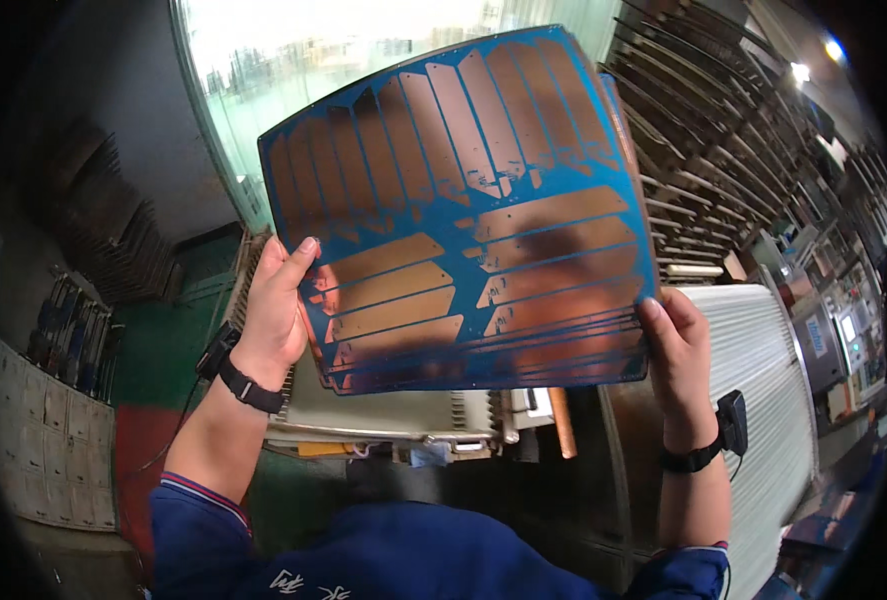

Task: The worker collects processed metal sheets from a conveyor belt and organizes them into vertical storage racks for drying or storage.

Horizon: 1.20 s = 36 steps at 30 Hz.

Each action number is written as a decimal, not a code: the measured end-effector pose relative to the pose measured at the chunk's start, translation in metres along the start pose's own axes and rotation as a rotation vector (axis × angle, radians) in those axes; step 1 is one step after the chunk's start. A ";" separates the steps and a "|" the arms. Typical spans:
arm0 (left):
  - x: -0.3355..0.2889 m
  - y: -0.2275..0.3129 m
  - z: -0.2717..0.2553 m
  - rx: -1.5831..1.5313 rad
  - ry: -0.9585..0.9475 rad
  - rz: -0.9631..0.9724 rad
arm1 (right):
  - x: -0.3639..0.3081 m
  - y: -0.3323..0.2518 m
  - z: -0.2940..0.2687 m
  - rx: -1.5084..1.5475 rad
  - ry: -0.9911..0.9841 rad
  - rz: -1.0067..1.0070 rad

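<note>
A stack of circuit board panels (463, 230) is held up in front of me, tilted, with shiny copper strips on a blue ground. Several fanned edges along its lower side show more than one panel. My left hand (281, 300) grips the stack's left edge, thumb on the front face and fingers behind. At the lower right corner my right hand (678, 335) is closed on the edge, its thumb at the front; the fingers behind are partly hidden. Both wrists wear black straps with a small black device.
Below the panels stands a rack-edged tray table (383, 412). Slotted racks (723, 150) rise at the far right, above a ribbed pale roller surface (743, 360). A machine with a screen (847, 328) is farther right. Grey lockers (58, 450) line the left; a translucent curtain (233, 150) hangs behind.
</note>
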<state>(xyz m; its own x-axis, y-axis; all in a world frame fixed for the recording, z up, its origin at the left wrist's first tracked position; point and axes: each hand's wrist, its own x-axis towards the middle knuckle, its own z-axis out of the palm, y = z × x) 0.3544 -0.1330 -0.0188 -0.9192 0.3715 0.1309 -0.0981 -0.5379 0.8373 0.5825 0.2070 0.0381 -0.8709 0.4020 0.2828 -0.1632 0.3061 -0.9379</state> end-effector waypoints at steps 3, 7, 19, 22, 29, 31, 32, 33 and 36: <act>0.019 0.014 -0.049 0.024 0.036 0.038 | 0.033 -0.002 0.042 0.069 -0.170 0.143; 0.053 0.036 -0.090 0.085 0.054 0.088 | 0.061 -0.003 0.088 -0.033 -0.225 0.072; 0.144 0.052 -0.142 0.110 -0.061 0.363 | 0.154 0.049 0.143 -0.342 -0.027 -0.239; 0.156 0.020 -0.160 0.128 -0.051 0.406 | 0.164 0.080 0.152 -0.361 0.007 -0.187; 0.166 0.000 -0.189 0.263 -0.156 0.417 | 0.185 0.160 0.170 -0.321 -0.155 -0.098; 0.165 -0.006 -0.182 0.240 -0.112 0.415 | 0.191 0.164 0.176 -0.294 -0.113 -0.134; 0.165 -0.008 -0.180 0.211 -0.072 0.421 | 0.194 0.166 0.174 -0.252 -0.134 -0.114; 0.165 -0.010 -0.185 0.222 -0.066 0.419 | 0.196 0.168 0.172 -0.288 -0.147 -0.103; 0.165 -0.014 -0.194 0.280 -0.048 0.397 | 0.202 0.173 0.171 -0.272 -0.176 -0.096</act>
<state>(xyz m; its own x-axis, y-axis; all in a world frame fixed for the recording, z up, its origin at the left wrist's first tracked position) 0.1304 -0.2109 -0.1119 -0.8454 0.2168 0.4881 0.3693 -0.4229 0.8275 0.2992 0.1938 -0.1018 -0.9280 0.2123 0.3061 -0.1394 0.5639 -0.8140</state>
